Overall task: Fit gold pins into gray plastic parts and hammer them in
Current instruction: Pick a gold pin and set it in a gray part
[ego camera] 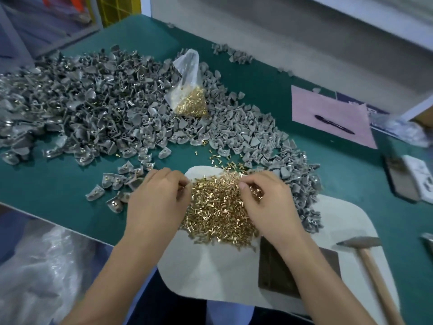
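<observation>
Closest to me, the hammer [372, 266] lies untouched at the right edge of the white mat [210, 266], beside a dark block [293, 266], so I judge no striking is under way. Just beyond, my left hand [157, 200] and right hand [264, 200] sit on either side of the gold pins [218, 207] heaped on the mat; both have fingers curled at the heap's far edge, seemingly pinching pins, though I cannot tell exactly what each holds. Left of them a few gray parts [112, 186] already show gold, likely finished. Farther off, the large pile of gray plastic parts [98, 106] and a bag of pins [189, 95] remain on the table [269, 85], so most work looks undone.
</observation>
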`<state>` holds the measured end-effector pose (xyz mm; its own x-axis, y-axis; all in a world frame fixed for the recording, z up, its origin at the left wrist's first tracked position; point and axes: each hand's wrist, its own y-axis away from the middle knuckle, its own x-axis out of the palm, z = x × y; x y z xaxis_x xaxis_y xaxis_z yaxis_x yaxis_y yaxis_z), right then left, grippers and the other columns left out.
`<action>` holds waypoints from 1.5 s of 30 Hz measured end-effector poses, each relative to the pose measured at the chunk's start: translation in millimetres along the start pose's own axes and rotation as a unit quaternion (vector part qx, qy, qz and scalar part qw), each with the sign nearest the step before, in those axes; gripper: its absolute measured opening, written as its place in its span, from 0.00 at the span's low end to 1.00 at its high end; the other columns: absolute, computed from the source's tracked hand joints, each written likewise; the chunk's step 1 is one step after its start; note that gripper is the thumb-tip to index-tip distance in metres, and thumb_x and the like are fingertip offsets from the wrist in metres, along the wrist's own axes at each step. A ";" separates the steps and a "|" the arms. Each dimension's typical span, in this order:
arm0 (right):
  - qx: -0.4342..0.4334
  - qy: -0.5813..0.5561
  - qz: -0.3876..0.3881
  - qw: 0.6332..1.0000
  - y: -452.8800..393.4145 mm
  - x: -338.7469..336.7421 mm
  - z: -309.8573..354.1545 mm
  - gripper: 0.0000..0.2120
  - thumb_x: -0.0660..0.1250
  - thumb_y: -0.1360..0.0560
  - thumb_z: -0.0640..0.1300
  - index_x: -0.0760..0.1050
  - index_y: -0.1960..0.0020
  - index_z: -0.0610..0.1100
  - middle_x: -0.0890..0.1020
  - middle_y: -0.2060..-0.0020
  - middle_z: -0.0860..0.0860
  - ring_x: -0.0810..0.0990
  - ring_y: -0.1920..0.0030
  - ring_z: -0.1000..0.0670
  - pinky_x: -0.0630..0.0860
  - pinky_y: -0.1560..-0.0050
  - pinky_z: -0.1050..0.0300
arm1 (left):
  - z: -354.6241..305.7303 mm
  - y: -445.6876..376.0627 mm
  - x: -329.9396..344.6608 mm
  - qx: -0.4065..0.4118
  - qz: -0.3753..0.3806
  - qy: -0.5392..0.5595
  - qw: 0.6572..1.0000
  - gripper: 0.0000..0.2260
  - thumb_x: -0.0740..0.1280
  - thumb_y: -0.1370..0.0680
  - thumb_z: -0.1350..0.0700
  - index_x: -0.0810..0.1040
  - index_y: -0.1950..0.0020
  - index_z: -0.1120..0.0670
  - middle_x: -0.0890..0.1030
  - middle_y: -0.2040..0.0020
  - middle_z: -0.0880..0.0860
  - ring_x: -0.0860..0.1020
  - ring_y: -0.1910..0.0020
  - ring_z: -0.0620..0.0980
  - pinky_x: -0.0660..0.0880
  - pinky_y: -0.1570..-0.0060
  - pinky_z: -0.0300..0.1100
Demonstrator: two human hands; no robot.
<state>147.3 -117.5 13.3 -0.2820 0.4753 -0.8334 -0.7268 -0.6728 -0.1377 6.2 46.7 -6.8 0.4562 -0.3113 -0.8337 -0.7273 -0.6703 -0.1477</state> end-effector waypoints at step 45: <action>0.052 0.048 0.108 0.992 31.6 -15.2 -3.1 0.13 0.65 0.21 0.42 0.79 0.37 0.43 0.73 0.43 0.46 0.75 0.42 0.43 0.75 0.40 0.45 | -66.8 -13.5 54.2 0.233 0.148 -0.136 0.952 0.24 0.49 0.19 0.49 0.69 0.27 0.55 0.71 0.32 0.53 0.69 0.35 0.56 0.68 0.37 0.50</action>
<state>130.5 -147.8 20.0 -0.3814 0.2676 -0.8848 -0.7185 -0.6880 0.1016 75.0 -6.1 -14.4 0.0931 -0.2108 -0.9731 -0.9805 -0.1895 -0.0528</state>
